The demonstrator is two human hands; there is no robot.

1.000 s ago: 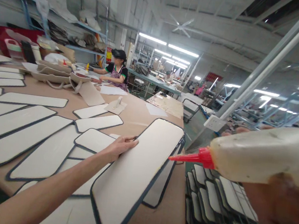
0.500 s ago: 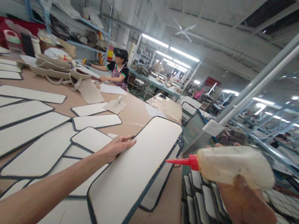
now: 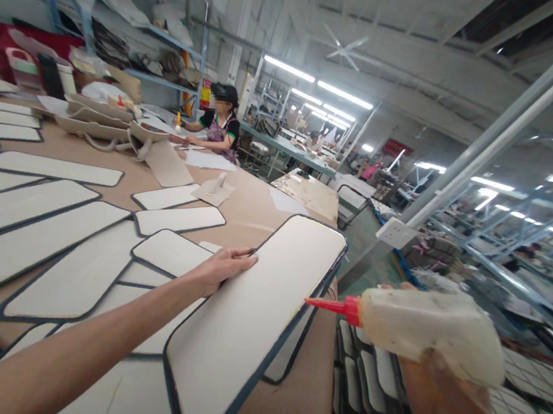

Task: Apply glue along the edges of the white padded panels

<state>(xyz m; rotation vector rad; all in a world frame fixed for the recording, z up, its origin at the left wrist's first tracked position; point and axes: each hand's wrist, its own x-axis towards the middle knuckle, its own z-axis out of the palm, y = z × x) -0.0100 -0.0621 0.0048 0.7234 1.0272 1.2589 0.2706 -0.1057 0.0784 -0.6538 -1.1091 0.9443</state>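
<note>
My left hand grips the left edge of a long white panel with a dark border, thumb on its face, the panel tilted up over the table. In my right hand is a translucent squeeze bottle lying on its side. Its red nozzle points left, with the tip at the panel's right edge. Part of another dark-edged panel shows beneath the held one.
Many white panels overlap on the brown table. Beige leather pieces lie at the back. A person sits at the far side. More panels stand on racks at the lower right, near a metal post.
The held panel has shifted slightly right and turned a little. The nozzle tip now meets its edge higher on the face. The seated person's hand has moved, with a yellow bottle now upright.
</note>
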